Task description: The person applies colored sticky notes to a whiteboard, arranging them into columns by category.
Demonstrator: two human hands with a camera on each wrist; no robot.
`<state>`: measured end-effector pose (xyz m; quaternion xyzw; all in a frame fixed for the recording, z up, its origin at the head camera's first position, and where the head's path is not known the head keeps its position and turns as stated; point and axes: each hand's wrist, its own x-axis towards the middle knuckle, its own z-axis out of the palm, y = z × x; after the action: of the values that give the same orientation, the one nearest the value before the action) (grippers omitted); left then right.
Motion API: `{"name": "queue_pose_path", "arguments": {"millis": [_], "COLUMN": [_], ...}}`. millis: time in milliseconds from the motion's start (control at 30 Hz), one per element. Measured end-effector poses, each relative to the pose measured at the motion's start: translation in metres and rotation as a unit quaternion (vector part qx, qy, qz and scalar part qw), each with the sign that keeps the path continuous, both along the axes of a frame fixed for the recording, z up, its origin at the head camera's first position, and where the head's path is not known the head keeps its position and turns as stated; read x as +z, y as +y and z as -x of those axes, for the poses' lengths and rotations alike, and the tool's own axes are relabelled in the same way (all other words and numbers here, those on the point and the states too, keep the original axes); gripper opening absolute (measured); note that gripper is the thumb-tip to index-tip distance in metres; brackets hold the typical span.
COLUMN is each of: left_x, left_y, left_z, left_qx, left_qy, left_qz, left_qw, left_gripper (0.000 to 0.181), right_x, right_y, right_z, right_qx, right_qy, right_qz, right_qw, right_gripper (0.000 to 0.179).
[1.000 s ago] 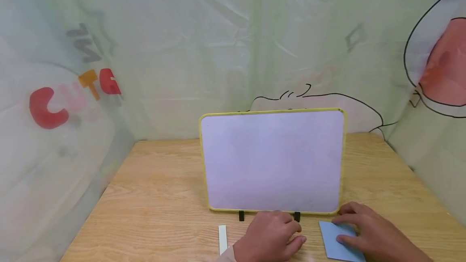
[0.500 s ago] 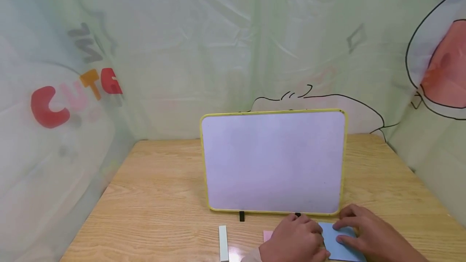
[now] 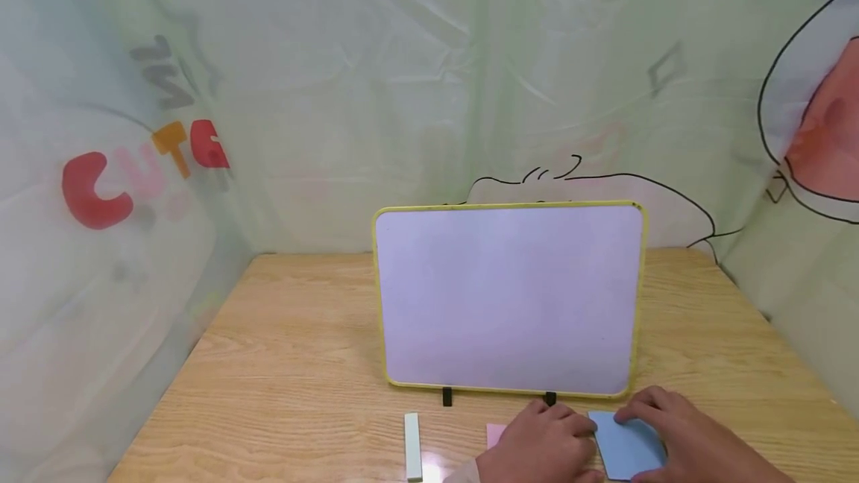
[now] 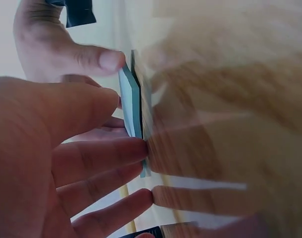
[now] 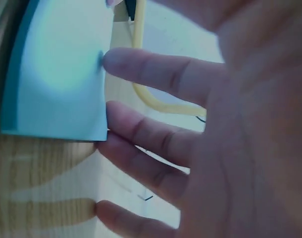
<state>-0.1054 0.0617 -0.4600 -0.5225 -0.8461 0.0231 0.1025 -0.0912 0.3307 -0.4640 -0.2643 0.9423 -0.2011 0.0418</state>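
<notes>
Blue pad [image 3: 625,447], left hand [image 3: 545,444] at left edge

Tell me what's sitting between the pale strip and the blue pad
In the head view, the left hand and a pink piece it partly hides are between the pale strip and blue pad.

I have the left hand [image 3: 545,446] back upward, just beside the right hand [image 3: 698,438], its fingers pointing toward that one. Up close I read its four fingers as nearly straight and slightly spread, the left thumb [image 4: 86,109] apart from them. A pale sleeve [image 3: 463,474] ends at that wrist. Behind the other hand I see the right forearm [image 3: 745,461], bare and slanting. The right thumb [image 4: 86,58] stands opposite its fingers, the little finger [image 5: 136,220] splayed away.
</notes>
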Motion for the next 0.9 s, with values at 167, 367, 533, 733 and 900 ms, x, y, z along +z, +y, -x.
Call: {"name": "queue_pose_path", "arguments": {"millis": [167,367,533,733,900], "left_x": [-0.0017,-0.0038,-0.0024,-0.002,-0.0024], "left_y": [-0.0018,-0.0022,-0.0031,-0.0039,-0.0036], "left_z": [0.0012,0.0014,0.0011,0.002,0.0017], "left_qx": [-0.01,-0.018,-0.025,-0.036,-0.036], "left_qy": [-0.018,-0.01,-0.005,-0.021,-0.021], "left_qz": [-0.004,-0.017,-0.022,-0.019,-0.014], "left_qw": [0.9998,0.9996,0.9995,0.999,0.999], "left_gripper": [0.032,0.029,0.027,0.026,0.027], "right_x": [0.0018,0.0042,0.0043,0.0053,0.0068], "right_y": [-0.0005,0.0018,-0.0006,-0.0057,-0.0069], "right_z": [-0.0031,-0.0043,-0.0057,-0.0085,-0.008], "right_qx": [-0.006,-0.005,-0.009,-0.03,-0.046], "right_qy": [-0.017,-0.021,0.0,0.003,-0.017], "right_qz": [-0.002,0.012,0.011,-0.009,-0.022], "right_qw": [0.9998,0.9997,0.9999,0.9995,0.9986], "right_gripper": [0.059,0.044,0.044,0.058,0.058]}}
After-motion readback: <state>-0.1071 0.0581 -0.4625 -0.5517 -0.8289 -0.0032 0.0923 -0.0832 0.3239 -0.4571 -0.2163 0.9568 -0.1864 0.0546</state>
